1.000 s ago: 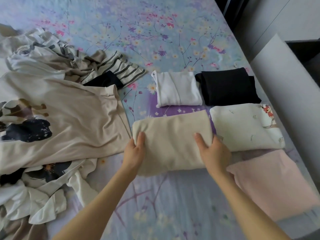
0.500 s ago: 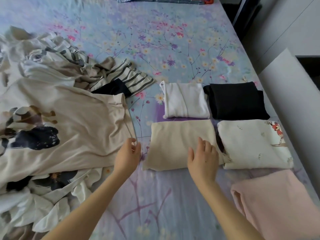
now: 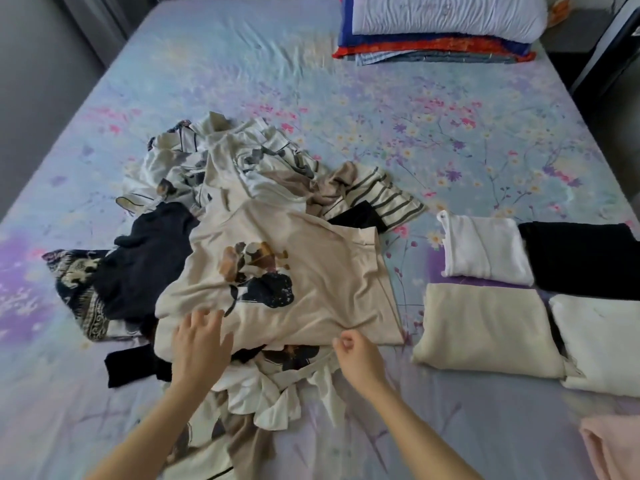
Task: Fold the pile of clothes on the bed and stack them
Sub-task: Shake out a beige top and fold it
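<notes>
The right hand (image 3: 358, 358) pinches the near hem of the beige printed shirt (image 3: 287, 282) between thumb and curled fingers; the left hand (image 3: 201, 344) lies spread and flat on the same hem, further left; the shirt runs away from both hands, draped over the unfolded pile (image 3: 221, 209), its long axis pointing up the bed (image 3: 311, 74). Lifting it looks unobstructed, I judge, though a black garment (image 3: 145, 258) and white pieces lie tangled beneath; the folded cream piece (image 3: 485, 327) lies just right of the shirt, with the folded white top (image 3: 485, 251) and black piece (image 3: 585, 258) beyond.
</notes>
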`<action>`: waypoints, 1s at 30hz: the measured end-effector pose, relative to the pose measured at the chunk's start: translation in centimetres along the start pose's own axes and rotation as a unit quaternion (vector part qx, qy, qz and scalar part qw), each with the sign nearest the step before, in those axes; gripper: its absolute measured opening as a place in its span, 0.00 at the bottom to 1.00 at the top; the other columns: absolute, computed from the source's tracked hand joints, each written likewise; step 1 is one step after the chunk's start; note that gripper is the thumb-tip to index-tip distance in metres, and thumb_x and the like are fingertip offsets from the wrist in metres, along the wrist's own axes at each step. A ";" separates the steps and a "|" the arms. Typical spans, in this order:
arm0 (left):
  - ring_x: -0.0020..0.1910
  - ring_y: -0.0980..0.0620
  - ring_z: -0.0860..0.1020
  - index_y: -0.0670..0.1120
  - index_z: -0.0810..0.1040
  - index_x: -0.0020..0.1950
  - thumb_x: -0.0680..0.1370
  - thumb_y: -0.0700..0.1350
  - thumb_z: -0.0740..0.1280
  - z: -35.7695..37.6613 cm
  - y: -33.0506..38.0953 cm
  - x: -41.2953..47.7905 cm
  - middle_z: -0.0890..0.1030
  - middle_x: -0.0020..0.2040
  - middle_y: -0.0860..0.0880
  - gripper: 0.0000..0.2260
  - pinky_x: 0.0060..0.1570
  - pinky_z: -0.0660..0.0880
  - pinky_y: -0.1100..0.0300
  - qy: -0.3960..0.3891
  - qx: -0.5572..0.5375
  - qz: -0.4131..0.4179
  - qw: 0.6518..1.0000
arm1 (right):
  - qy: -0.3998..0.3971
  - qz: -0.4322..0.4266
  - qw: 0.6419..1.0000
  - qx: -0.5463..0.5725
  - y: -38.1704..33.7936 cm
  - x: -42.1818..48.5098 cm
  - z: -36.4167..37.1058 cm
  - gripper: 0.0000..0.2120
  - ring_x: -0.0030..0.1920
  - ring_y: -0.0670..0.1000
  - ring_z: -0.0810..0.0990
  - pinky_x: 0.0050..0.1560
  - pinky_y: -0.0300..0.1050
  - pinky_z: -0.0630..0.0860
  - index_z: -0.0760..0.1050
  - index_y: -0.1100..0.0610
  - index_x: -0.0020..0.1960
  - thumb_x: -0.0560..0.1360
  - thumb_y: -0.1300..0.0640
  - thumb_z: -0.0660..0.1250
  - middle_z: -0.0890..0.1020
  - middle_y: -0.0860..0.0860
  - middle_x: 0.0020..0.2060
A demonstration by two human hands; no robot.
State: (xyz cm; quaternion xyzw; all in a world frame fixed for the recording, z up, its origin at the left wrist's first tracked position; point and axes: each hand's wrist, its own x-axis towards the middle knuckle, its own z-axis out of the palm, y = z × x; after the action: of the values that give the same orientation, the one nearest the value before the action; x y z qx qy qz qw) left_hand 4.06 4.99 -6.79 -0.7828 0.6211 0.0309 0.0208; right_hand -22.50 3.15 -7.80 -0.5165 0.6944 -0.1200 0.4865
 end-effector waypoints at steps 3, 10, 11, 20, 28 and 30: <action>0.53 0.35 0.73 0.38 0.75 0.57 0.75 0.47 0.66 -0.8 -3.7 2.1 0.76 0.55 0.36 0.16 0.50 0.72 0.45 -0.041 -0.064 -0.164 0.983 | -0.034 -0.020 0.999 0.001 -3.0 -0.2 2.4 0.11 0.49 0.48 0.77 0.56 0.44 0.74 0.74 0.55 0.58 0.79 0.51 0.62 0.76 0.45 0.44; 0.26 0.50 0.70 0.38 0.74 0.42 0.73 0.47 0.71 -2.0 -7.8 7.4 0.72 0.30 0.44 0.12 0.22 0.62 0.63 -0.162 -0.572 -0.399 0.698 | -0.100 -0.057 0.993 0.029 -11.4 0.8 4.6 0.14 0.55 0.45 0.76 0.56 0.39 0.73 0.73 0.53 0.63 0.81 0.51 0.59 0.77 0.45 0.52; 0.23 0.53 0.67 0.40 0.75 0.40 0.75 0.42 0.69 -2.4 -7.8 7.6 0.69 0.29 0.46 0.08 0.20 0.60 0.64 -0.157 -0.614 -0.390 0.668 | -0.108 -0.057 0.992 0.034 -12.6 1.0 4.9 0.14 0.56 0.45 0.76 0.57 0.40 0.74 0.73 0.53 0.63 0.81 0.51 0.59 0.77 0.45 0.53; 0.41 0.52 0.80 0.46 0.82 0.54 0.73 0.40 0.70 -10.7 -5.2 6.1 0.84 0.45 0.44 0.10 0.42 0.75 0.62 -0.317 -0.623 -0.053 0.713 | -0.227 0.044 0.931 0.281 -22.0 0.6 7.9 0.15 0.41 0.50 0.82 0.48 0.47 0.81 0.76 0.58 0.48 0.76 0.45 0.66 0.82 0.52 0.39; 0.48 0.55 0.80 0.52 0.79 0.52 0.76 0.40 0.67 -15.9 -5.2 6.2 0.82 0.48 0.55 0.09 0.53 0.77 0.57 -0.170 -0.444 -0.011 0.880 | -0.044 -0.011 0.974 0.221 -24.2 -1.6 -0.8 0.09 0.33 0.49 0.72 0.32 0.40 0.67 0.70 0.60 0.39 0.75 0.68 0.57 0.73 0.52 0.32; 0.58 0.52 0.75 0.53 0.75 0.62 0.74 0.44 0.69 -17.6 -4.7 6.5 0.78 0.57 0.54 0.17 0.59 0.71 0.58 -0.074 -0.302 0.046 0.949 | -0.068 -0.044 0.969 0.234 -25.3 -3.3 -4.8 0.10 0.30 0.48 0.73 0.30 0.40 0.67 0.69 0.60 0.37 0.76 0.67 0.58 0.73 0.52 0.30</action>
State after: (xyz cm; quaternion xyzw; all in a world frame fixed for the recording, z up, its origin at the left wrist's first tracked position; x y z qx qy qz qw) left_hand 10.53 -1.48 10.30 -0.7182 0.6151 0.2758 -0.1727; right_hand -11.15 -6.78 13.33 -0.4252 0.5890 -0.2645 0.6343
